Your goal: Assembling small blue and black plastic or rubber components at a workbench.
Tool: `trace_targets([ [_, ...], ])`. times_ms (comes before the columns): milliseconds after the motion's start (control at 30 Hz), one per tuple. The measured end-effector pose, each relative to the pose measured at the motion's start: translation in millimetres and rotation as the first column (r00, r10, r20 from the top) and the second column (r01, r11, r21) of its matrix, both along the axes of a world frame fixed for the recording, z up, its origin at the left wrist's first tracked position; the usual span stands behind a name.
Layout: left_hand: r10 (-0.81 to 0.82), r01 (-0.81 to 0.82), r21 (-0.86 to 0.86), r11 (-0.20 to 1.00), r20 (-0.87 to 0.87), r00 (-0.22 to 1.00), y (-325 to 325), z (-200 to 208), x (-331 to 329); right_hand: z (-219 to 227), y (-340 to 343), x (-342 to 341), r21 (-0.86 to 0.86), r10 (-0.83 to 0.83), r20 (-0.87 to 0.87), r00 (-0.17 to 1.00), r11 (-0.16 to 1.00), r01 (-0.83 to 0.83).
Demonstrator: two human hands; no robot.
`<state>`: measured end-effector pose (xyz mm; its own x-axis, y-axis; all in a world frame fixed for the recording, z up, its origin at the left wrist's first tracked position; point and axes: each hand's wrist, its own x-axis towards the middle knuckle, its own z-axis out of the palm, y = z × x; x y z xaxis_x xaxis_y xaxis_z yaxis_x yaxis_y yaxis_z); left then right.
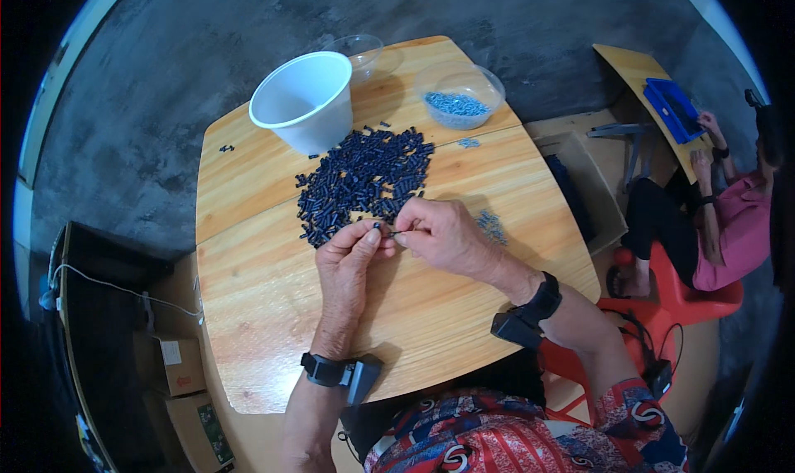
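My left hand (348, 254) is closed in a pinch on a small dark cylindrical piece (377, 225), just in front of the pile. Meeting it from the right, my right hand (439, 233) also pinches at the fingertips; what it holds is too small to make out. A heap of dark blue-black cylindrical pieces (356, 179) lies beyond both hands. Several small silvery pieces (492, 226) are scattered beside my right hand, partly behind it. More silvery-blue pieces (457, 103) fill the bottom of a clear round bowl (493, 84) at the far right of the table.
Behind the heap stands a white bucket (286, 92), with a clear container (358, 49) next to it. The wooden table (273, 324) has rounded corners. To its right are a cardboard box (592, 175) and a seated person (737, 225) reaching to a blue tray (672, 109). Boxes (178, 365) stand on the left floor.
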<state>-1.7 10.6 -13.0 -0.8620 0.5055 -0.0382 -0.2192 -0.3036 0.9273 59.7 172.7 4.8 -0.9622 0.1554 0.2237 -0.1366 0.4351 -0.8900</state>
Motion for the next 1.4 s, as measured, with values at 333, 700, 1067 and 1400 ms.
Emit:
trace_targets([
  [333,0.0,-0.012,0.077,0.997,0.146,0.989,-8,7,6,0,-4,-2,-0.389,0.082,0.086,0.993,0.92,-0.043],
  [700,-0.066,0.068,-0.015,0.998,0.123,0.99,-10,9,8,-1,-4,-3,-0.323,0.089,0.068,0.994,0.944,-0.062],
  [1067,-0.091,0.094,-0.028,0.995,0.108,0.99,-11,7,8,0,-7,-2,-0.347,0.1,0.126,0.987,0.936,-0.05],
  [1400,-0.092,0.099,-0.096,0.99,0.074,0.993,-9,5,7,2,-8,-2,-0.223,0.054,0.057,0.997,0.974,-0.04],
])
